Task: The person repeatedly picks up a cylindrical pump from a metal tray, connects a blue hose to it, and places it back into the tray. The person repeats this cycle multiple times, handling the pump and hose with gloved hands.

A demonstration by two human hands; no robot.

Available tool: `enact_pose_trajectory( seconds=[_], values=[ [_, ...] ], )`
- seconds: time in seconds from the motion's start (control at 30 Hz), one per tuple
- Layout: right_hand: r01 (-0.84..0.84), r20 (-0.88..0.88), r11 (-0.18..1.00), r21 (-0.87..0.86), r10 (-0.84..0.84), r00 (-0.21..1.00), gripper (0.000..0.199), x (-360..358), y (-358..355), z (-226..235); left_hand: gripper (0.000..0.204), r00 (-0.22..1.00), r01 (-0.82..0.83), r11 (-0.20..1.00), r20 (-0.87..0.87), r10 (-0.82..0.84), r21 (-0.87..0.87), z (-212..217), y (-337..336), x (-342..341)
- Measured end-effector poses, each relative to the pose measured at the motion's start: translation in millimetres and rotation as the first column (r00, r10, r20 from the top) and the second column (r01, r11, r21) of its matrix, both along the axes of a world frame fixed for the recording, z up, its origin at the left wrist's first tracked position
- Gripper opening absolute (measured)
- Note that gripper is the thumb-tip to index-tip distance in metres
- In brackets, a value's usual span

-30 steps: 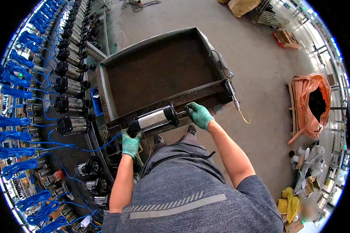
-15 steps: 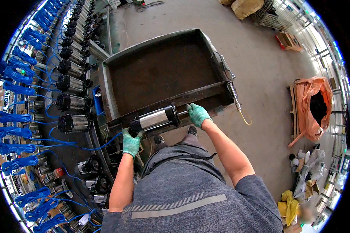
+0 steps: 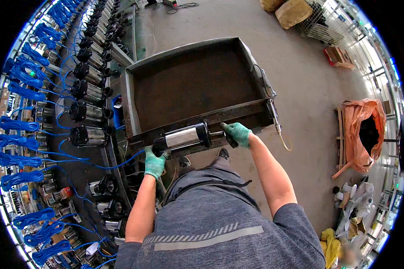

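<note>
A cylindrical motor (image 3: 182,137) with a shiny metal body and black ends lies sideways on the near ledge of a dark metal tray table (image 3: 197,114). My left hand (image 3: 155,164), in a green glove with a dark palm, is closed round its black left end, where a blue cable (image 3: 116,167) comes out. From the right end sticks a thin metal shaft (image 3: 216,133). Around the tip of that shaft are the fingers and thumb of my gloved right hand (image 3: 239,133); the glove partly hides the tip.
On the left, a long row of similar motors (image 3: 89,136) stands beside coiled blue cables (image 3: 20,142). An air gun (image 3: 273,114) with a thin hose hangs at the table's right corner. Farther right are an orange sack (image 3: 352,134) and a cardboard box (image 3: 340,57).
My right hand has turned at the shaft's tip, and its fingers and thumb now sit farther apart. The left hand keeps its place at the cable end. The whole view has shifted slightly.
</note>
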State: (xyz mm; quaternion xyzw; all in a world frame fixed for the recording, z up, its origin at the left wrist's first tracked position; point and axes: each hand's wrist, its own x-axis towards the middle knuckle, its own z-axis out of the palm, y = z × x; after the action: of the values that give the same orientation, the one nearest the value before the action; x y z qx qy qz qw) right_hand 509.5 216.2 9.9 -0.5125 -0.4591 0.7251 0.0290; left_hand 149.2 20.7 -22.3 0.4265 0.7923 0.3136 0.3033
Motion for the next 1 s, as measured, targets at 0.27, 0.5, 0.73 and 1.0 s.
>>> enact_pose_trajectory(
  seconds=[0.27,0.5,0.73,1.0],
  values=[
    [0.36,-0.233,0.929,-0.09,-0.371,0.899,0.04,-22,-22,-7,0.079,0.993,-0.063,0.997,0.105,0.06,0.032,-8,-2,-5],
    [0.187,-0.15,0.982,-0.023,-0.188,0.971,0.037,-24,-18,16,0.069,0.995,-0.063,0.994,0.077,0.056,0.085,-17,-6,-3],
    [-0.237,0.405,0.916,0.324,0.092,0.91,0.063,-33,0,-16,0.07,0.999,-0.046,0.998,0.013,0.045,0.04,5,0,9],
    [-0.16,0.373,0.778,0.607,-0.102,0.922,0.044,-22,-12,-81,0.067,0.995,-0.066,0.998,0.077,0.064,0.023,22,3,17]
  ],
)
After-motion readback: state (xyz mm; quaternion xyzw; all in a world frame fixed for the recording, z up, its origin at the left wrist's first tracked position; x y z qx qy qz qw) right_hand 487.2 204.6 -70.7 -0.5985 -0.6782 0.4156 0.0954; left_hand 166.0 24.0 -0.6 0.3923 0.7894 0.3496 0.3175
